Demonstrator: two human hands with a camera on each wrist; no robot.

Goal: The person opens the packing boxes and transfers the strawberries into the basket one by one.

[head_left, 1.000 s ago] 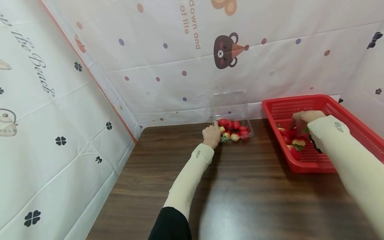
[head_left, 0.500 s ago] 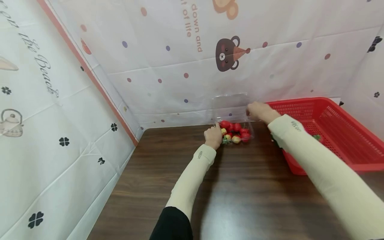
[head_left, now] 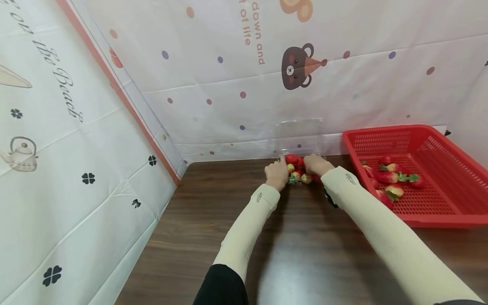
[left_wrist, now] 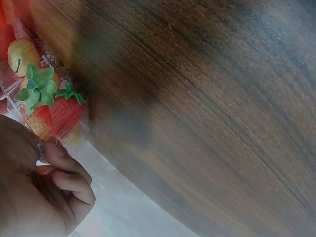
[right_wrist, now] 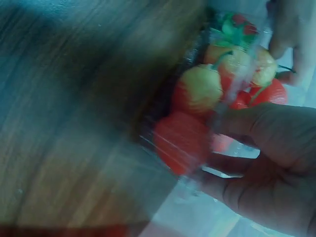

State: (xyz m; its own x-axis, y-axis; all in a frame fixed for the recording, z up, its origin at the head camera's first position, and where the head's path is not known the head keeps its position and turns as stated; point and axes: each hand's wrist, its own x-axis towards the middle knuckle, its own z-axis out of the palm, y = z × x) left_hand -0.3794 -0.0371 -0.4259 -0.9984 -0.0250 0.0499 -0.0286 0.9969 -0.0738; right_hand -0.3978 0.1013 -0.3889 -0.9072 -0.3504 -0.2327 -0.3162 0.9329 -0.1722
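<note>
A clear plastic box (head_left: 299,131) with its lid raised stands at the table's back edge, filled with red strawberries (head_left: 292,159) that have pale yellow ends and green leaves. My left hand (head_left: 277,173) pinches the box's left edge with curled fingers, beside a leafy strawberry (left_wrist: 37,91) in the left wrist view. At the box's right side, my right hand (head_left: 317,164) reaches in over the fruit. In the right wrist view, a strawberry (right_wrist: 222,143) shows between thumb and fingers, partly hidden. Another red strawberry (right_wrist: 181,143) lies beside the fingertips behind clear plastic.
A red perforated basket (head_left: 451,221) stands on the right, with several strawberries (head_left: 389,177) gathered in its left part. The brown wooden table (head_left: 305,254) runs up to a patterned white cloth (head_left: 213,118) at the back and left.
My right hand has moved left from inside the red basket, across its rim, and down to the plastic box. My left hand has stayed at the box's left edge.
</note>
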